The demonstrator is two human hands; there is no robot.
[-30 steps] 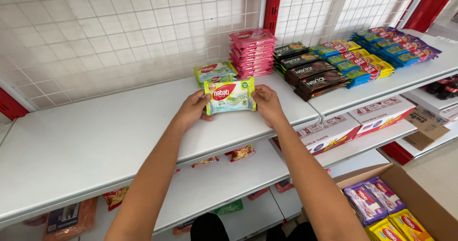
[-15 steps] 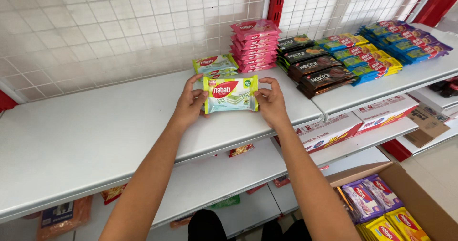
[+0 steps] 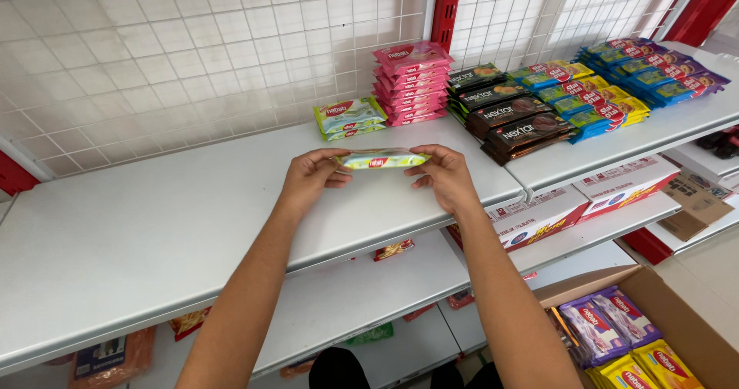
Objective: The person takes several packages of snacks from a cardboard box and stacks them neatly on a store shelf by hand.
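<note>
Both hands at frame centre pinch a flat light-green plastic wafer pack (image 3: 382,159) by its ends, L hand (image 3: 309,178) & R hand (image 3: 445,177), fingers narrow on it, pack held level, edge-on, over the white metal shelf (image 3: 154,235). Lots of bare shelf to the left. Upper centre: small stack of green packs (image 3: 349,118) w/ pink pack stack (image 3: 411,81) just beside, near the wire-grid back.

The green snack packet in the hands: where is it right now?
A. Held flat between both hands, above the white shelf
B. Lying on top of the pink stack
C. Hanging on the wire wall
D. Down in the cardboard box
A: the left hand and right hand pinch the ends of the green packet, level over the white shelf, in front of the short green stack.
</note>
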